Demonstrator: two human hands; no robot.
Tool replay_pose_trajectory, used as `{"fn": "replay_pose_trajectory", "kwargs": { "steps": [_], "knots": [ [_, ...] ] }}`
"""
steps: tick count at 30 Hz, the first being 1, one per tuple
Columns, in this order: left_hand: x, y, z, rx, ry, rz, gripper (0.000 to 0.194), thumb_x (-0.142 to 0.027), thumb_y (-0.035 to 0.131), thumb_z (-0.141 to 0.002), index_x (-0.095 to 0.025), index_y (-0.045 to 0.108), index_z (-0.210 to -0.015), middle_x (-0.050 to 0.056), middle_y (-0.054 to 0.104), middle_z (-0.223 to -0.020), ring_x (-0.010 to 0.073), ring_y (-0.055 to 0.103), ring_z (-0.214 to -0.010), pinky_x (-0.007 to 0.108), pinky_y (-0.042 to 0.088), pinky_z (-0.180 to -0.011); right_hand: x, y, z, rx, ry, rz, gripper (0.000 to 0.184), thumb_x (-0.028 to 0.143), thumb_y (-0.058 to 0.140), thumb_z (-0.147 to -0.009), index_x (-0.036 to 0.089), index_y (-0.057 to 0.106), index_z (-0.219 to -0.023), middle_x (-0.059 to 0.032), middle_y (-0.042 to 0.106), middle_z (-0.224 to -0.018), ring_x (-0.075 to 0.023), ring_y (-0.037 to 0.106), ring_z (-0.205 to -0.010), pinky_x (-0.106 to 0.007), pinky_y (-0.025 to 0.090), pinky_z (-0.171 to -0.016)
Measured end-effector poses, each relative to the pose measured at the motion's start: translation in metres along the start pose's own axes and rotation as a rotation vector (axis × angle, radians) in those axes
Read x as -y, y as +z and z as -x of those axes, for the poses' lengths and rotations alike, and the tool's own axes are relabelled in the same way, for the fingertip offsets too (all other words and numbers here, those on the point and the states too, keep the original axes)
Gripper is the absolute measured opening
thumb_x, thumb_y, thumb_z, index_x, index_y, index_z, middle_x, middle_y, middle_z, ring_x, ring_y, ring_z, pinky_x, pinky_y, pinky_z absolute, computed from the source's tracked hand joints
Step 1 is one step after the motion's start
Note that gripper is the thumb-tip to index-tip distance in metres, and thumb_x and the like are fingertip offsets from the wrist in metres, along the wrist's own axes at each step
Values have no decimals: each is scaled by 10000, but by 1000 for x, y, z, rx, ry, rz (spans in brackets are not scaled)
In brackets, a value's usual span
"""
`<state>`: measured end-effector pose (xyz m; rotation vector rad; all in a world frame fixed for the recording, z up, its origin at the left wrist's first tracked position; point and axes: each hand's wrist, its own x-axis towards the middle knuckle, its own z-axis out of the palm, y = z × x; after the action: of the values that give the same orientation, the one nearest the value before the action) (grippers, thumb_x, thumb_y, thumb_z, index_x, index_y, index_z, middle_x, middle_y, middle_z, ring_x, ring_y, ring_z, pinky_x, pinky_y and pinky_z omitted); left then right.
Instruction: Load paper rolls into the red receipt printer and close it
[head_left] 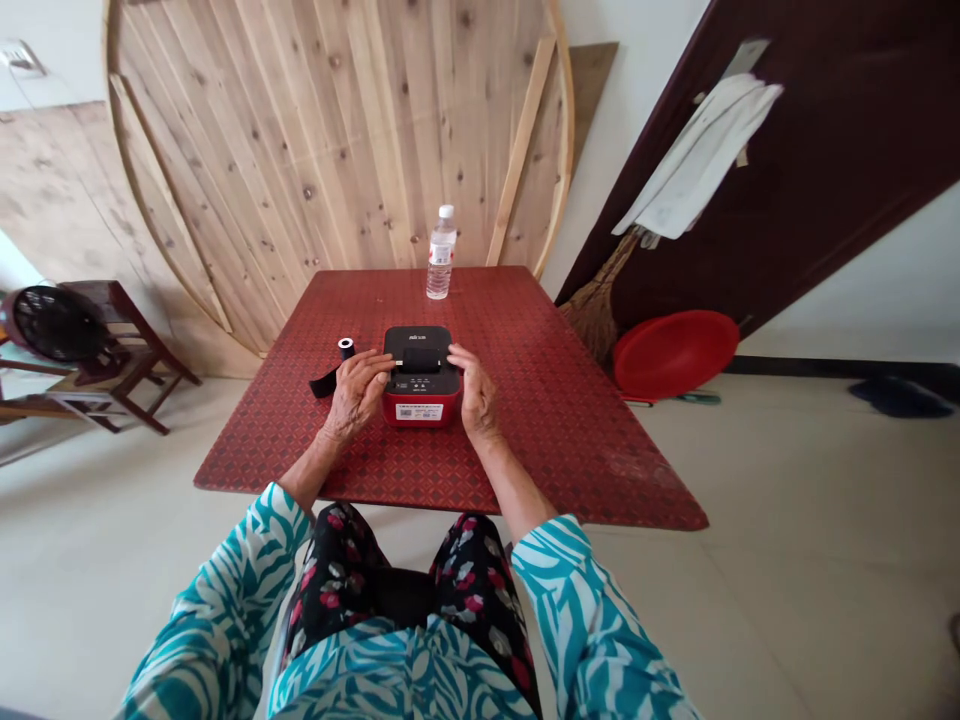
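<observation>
A small red-and-black printer (420, 398) stands upright on the table, with a white label on its red front and a slot in its black top. My left hand (357, 392) is against its left side, fingertips reaching over the top edge near the slot. On the opposite side, my right hand (475, 390) has its fingers along the right top edge. Both hands grip the printer between them; the thumbs are partly hidden. Just beyond my left hand stands a small roll (346, 348) with a white core, and a black strip (325, 384) lies beside it, partly covered by the hand.
The red patterned table (585, 440) bears a clear water bottle (441, 255) at its far edge. Behind it leans a large round wooden board (360, 130). A fan (60, 325) sits on a chair at left. A broom (600, 300) and red basin (675, 350) are at right.
</observation>
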<state>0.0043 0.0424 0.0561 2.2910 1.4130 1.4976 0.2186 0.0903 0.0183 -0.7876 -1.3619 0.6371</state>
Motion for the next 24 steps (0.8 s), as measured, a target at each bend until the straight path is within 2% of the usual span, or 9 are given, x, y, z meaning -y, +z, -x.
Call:
{"fn": "replay_pose_trajectory", "kwargs": {
  "steps": [3, 5, 8, 13, 19, 24],
  "knots": [
    [-1, -3, 13, -124, -155, 162, 312, -381, 526, -935, -207, 686, -1139, 104, 647, -1294, 241, 570, -1231, 431, 412, -1072, -11, -2, -3, -222, 246, -108, 507, 610, 351, -904, 239, 624, -1116, -95, 636, -1291, -222, 640, -1149, -407, 555, -881],
    [-3, -2, 22, -197, -329, 306, 321, -405, 580, -897, -200, 686, -1120, 106, 676, -1222, 242, 618, -1156, 419, 452, -1032, -20, -3, -4, -331, 411, -132, 497, 603, 388, -869, 219, 623, -1080, -107, 662, -1218, -220, 681, -1022, -362, 560, -754],
    [-7, 3, 29, -211, -552, 520, 360, -445, 651, -828, -191, 687, -1081, 95, 710, -1113, 229, 670, -1018, 388, 512, -925, -32, -2, -4, -332, 534, -166, 448, 580, 456, -827, 208, 635, -1002, -90, 713, -1053, -201, 697, -872, -330, 541, -698],
    [-13, 6, 12, -228, -718, 689, 434, -471, 731, -725, -183, 676, -1045, 80, 719, -1034, 188, 676, -879, 316, 518, -787, -42, 1, -1, -191, 471, -149, 390, 561, 530, -797, 222, 667, -933, -37, 736, -913, -168, 678, -790, -320, 534, -750],
    [-13, 6, -24, -161, -908, 792, 351, -335, 768, -656, -169, 657, -946, 25, 685, -809, 138, 637, -712, 266, 488, -693, -42, 1, -1, -149, 409, -40, 425, 579, 497, -806, 204, 676, -894, -54, 741, -868, -191, 680, -794, -334, 534, -723],
    [-10, 7, -32, -155, -1003, 856, 287, -252, 713, -642, -154, 652, -905, 30, 668, -790, 134, 611, -687, 256, 461, -644, -31, 0, -1, -118, 401, -17, 436, 589, 492, -810, 204, 679, -894, -61, 749, -869, -199, 683, -815, -334, 545, -719]
  ]
}}
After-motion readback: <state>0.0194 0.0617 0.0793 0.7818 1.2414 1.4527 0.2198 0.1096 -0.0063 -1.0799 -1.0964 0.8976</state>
